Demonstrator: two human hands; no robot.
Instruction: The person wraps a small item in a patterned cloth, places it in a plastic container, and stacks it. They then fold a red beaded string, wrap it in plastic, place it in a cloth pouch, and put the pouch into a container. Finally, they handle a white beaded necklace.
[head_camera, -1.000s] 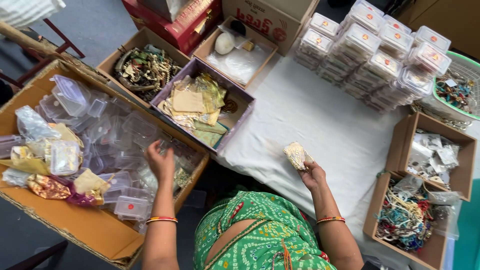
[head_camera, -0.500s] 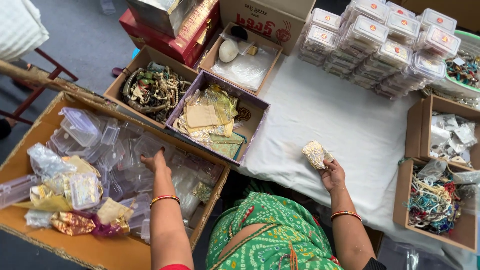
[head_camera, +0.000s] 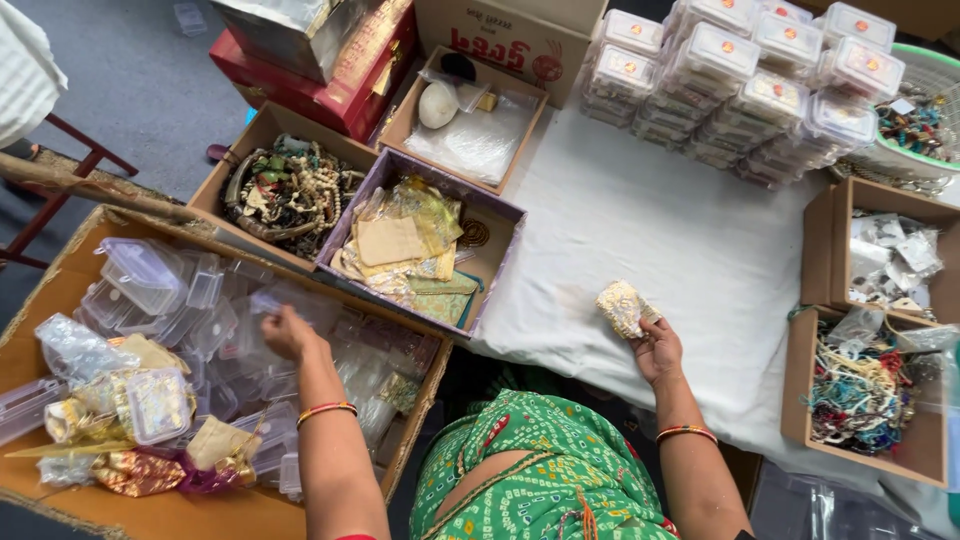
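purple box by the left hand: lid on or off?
Off. The purple box has no lid on; pouches show inside it.

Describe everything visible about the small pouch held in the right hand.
The pouch is a small, pale cream-and-gold bundle with a glittery, beaded or embroidered look, seemingly fabric. It looks lumpy and roughly oblong, tilted on a slant. The right hand grips its lower end with the fingertips, so most of it sticks out above the fingers. It is held over the white cloth covering the table; whether it touches the cloth cannot be told. Its contents are hidden.
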